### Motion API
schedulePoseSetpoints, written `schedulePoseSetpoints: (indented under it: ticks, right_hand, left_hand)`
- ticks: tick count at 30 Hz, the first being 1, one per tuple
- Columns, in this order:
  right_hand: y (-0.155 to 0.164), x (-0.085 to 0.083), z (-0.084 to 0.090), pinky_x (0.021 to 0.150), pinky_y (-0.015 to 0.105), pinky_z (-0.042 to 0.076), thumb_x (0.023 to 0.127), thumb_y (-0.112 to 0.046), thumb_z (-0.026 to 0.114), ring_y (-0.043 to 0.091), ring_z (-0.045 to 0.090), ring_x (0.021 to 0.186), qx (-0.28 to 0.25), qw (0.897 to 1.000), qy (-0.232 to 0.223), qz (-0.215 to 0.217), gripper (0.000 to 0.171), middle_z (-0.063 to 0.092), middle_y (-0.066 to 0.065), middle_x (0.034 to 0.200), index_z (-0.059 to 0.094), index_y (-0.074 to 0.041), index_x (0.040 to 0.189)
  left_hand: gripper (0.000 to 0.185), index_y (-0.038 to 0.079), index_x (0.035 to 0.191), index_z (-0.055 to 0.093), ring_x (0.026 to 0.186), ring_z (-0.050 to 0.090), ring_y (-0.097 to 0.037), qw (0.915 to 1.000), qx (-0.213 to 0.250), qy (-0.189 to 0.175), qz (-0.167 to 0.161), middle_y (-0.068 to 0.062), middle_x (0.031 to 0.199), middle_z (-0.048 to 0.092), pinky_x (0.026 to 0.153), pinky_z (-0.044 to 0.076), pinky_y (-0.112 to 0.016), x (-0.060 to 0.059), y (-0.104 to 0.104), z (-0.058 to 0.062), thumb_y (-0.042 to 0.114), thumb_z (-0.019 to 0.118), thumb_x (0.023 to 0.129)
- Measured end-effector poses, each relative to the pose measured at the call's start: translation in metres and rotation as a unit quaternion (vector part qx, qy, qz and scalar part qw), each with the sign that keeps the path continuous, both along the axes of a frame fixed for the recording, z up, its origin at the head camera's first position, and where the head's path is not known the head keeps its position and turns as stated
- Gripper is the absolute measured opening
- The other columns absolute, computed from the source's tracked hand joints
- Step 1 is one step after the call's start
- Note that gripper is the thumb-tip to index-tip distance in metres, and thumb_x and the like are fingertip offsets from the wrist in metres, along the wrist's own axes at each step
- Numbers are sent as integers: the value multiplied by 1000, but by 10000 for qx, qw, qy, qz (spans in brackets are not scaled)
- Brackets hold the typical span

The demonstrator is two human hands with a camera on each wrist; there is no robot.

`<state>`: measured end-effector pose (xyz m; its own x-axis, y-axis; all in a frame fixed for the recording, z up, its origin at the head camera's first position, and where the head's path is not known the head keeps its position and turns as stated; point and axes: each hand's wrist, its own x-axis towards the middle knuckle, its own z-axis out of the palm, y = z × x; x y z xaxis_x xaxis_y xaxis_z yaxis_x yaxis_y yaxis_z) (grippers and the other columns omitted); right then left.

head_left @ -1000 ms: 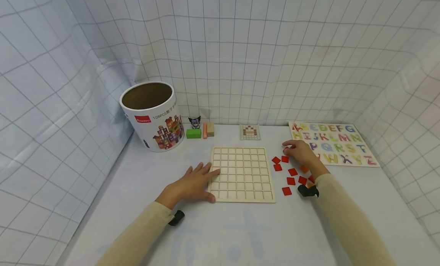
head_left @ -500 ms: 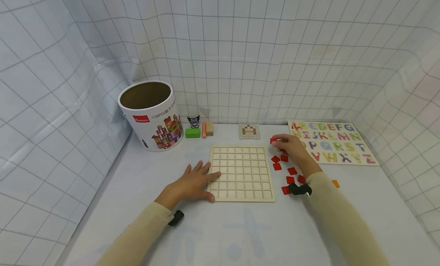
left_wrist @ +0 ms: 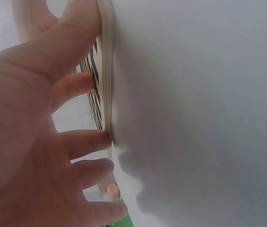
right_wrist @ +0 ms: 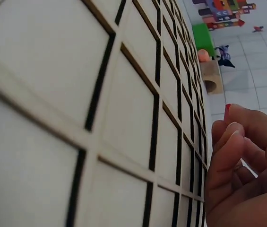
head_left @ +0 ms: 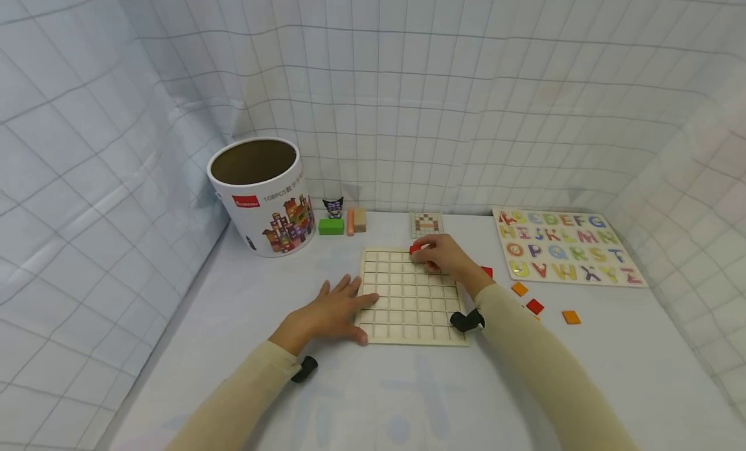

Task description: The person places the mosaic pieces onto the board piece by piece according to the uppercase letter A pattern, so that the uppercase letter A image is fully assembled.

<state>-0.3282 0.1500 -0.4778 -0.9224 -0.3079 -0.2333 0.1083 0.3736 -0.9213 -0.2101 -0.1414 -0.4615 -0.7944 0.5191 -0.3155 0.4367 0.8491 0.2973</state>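
A pale wooden grid board (head_left: 402, 312) with square cells lies flat on the table. My left hand (head_left: 329, 312) rests at its left edge, fingers spread, the thumb and index finger touching the frame. In the left wrist view the left hand (left_wrist: 43, 123) shows straight fingers against the board's side (left_wrist: 106, 71). Over the board's far edge my right hand (head_left: 445, 256) pinches a red square tile (head_left: 414, 249) between thumb and fingertips. The right wrist view shows just a sliver of that red tile (right_wrist: 227, 112) at the fingertips of the right hand (right_wrist: 246, 161).
Beyond the board lies a small pattern card (head_left: 426, 224). An alphabet board (head_left: 568, 247) is at the right, with orange tiles (head_left: 571, 317) and red tiles (head_left: 534, 306) nearer; the right arm hides others. Back left stand a large bucket (head_left: 262, 198), a green block (head_left: 331, 227) and a small figurine (head_left: 334, 207).
My right hand has picked up a red tile from the loose tiles at the right and carried it left, over the board's far edge. The left hand has stayed at the board.
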Motion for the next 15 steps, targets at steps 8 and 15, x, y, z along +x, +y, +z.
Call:
schedulePoseSetpoints:
  ticks: [8,15]
  right_hand:
    - [-14,3,0,86,43,54,94,-23,72,25,62,101,1793,9734,1293,601,38,69,12,116,70,-12,130]
    - [-21,6,4,87,45,54,96,-20,70,26,65,98,2260,9529,1909,664,36,74,12,114,71,-8,130]
  left_hand:
    - [91,29,157,42,156,5,-43,10000,-66,-13,41,-22,168,17,118,9,-71,-1,4,-2,55,81,79]
    - [91,29,157,42,156,4,-43,10000,-12,4,56,-21,168,16,119,8,-70,-2,1,-3,55,80,79]
